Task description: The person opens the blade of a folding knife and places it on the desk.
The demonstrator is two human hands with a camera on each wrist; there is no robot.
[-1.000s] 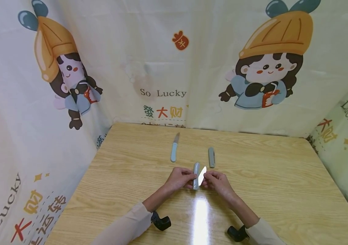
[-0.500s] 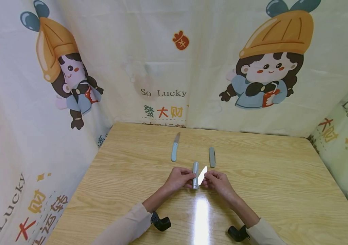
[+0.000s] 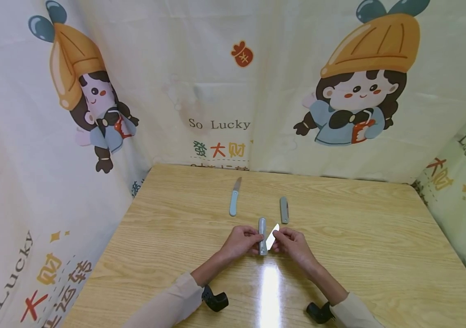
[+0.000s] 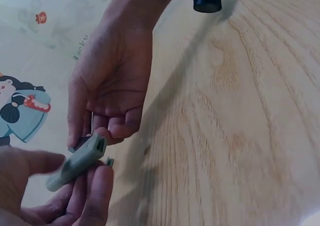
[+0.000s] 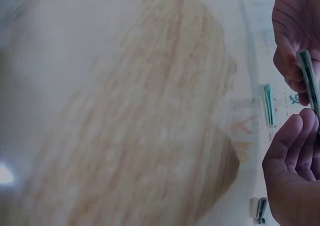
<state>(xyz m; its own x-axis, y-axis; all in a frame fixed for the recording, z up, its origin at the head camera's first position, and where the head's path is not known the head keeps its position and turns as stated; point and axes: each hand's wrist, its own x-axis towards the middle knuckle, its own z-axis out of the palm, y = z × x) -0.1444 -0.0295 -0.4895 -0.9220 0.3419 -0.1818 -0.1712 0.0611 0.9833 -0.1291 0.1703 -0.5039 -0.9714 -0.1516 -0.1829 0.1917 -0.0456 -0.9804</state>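
Between the two hands is a silvery-grey folding knife (image 3: 262, 226), its handle roughly upright in the head view. The knife's bright blade (image 3: 272, 237) stands out at an angle to the right of the handle. My left hand (image 3: 239, 241) holds the handle between thumb and fingers, as the left wrist view also shows on the greenish-grey handle (image 4: 80, 162). On the other side my right hand (image 3: 294, 244) pinches the blade. In the right wrist view the right hand (image 5: 292, 161) sits below the left hand (image 5: 300, 26), with the blade mostly hidden.
A light-blue folding knife (image 3: 234, 200) lies opened out on the wooden table (image 3: 360, 237), behind the left hand. Farther right rests a folded grey knife (image 3: 284, 210). Printed curtains (image 3: 278, 100) hang behind and beside the table.
Both hands stay almost in place. The knife has shifted slightly down in the head view, and the blade tip a little to the right.
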